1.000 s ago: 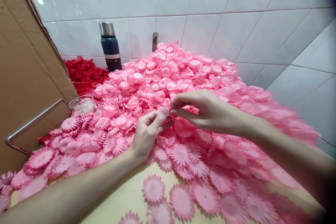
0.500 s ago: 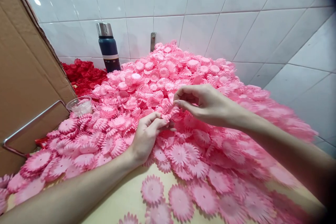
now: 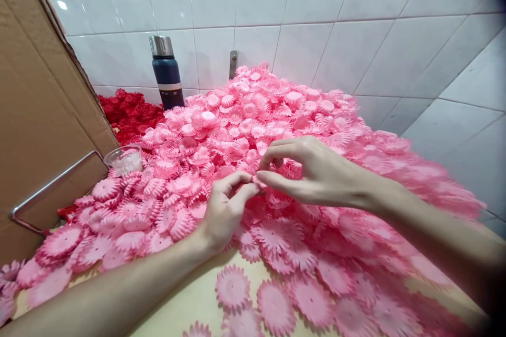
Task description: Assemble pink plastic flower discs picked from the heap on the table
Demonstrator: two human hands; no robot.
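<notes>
Fingertips meet over a sea of pink: a person's left hand (image 3: 223, 210) and right hand (image 3: 312, 171) each close thumb and forefinger in a pinch on one small pink petal-edged disc (image 3: 259, 181). It is held just above the near slope of a heap of pink scalloped flower discs (image 3: 276, 110), at the middle of the view. The other fingers of both hands are loosely curled.

The piece looks thin, featherlight and pliable, more likely to crease or slip away than to break. A fingertip pinch at the rim or near the centre appears the surest hold, since a disc lying flat offers little edge to a whole hand.

The heap covers a pale beige tabletop (image 3: 190, 300), where single discs lie flat near the front, and rises into a corner of glossy white tiled wall (image 3: 316, 10). A brown cardboard box (image 3: 39, 116) stands to the left, a thin bent metal rod (image 3: 51, 184) against its side. Near it are a clear plastic cup (image 3: 123, 158) and a pile of dark red flower pieces (image 3: 130, 113). A dark blue flask with a steel cap (image 3: 166, 71) stands upright by the wall.
</notes>
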